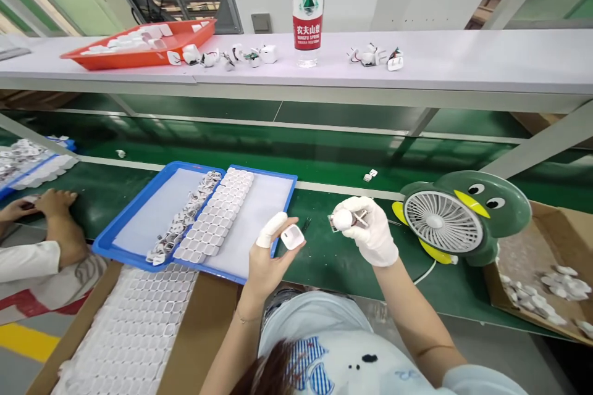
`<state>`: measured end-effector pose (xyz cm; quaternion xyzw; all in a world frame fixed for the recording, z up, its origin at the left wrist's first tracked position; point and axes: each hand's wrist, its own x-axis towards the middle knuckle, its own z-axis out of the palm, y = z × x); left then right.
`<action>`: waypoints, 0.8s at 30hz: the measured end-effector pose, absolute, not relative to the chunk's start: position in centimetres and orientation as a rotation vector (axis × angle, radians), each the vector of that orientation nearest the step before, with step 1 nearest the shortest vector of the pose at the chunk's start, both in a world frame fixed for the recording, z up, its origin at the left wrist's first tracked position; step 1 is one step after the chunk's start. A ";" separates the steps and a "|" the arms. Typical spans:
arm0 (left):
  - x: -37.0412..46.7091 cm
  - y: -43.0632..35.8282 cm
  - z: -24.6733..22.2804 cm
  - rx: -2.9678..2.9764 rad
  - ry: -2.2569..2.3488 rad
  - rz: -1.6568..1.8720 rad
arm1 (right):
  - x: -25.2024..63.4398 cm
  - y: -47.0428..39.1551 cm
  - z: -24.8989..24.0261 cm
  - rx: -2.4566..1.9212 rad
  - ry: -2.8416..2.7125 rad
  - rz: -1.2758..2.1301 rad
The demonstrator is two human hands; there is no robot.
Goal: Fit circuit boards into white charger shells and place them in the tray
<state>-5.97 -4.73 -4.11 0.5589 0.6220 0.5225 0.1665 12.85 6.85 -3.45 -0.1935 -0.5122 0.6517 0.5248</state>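
My left hand (271, 253), with a white cover on a finger, is closed on a small white plastic case (293, 237) whose hollow side faces up. To its right, my white-gloved right hand (368, 231) grips a small white assembly (343, 220) with a round part and a bit of metal showing. The two pieces are apart, above the green bench (324, 259). A dark thin tool (306, 224), partly hidden, lies just beyond my left hand. Left of that hand, a blue tray (290, 197) bears rows of white cases (217, 213).
Another blue tray (139, 216) holds small wired assemblies (185, 216). At right are a green fan (463, 216) and a cardboard box (532, 247) with white parts. A carton of white cases (134, 327) stands below. A co-worker's hands (55, 203) are at left. A bottle (308, 12) stands on the shelf.
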 end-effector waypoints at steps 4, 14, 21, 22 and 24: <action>-5.0 -4.5 -0.9 1.771 1.648 1.549 | 13.3 5.4 -2.2 -0.453 -1.320 1.501; -5.6 -1.3 -8.5 0.428 1.206 1.418 | 13.7 4.8 -3.6 -0.567 -1.285 1.447; -4.6 -1.3 -10.6 0.309 1.100 1.452 | 13.9 4.7 -4.9 -0.744 -1.210 1.476; -4.5 -1.4 -9.9 0.321 1.081 1.455 | 13.8 4.6 -4.9 -0.753 -1.211 1.484; -4.1 -1.4 -8.2 0.389 1.054 1.444 | 13.3 4.3 -5.2 -0.739 -1.213 1.509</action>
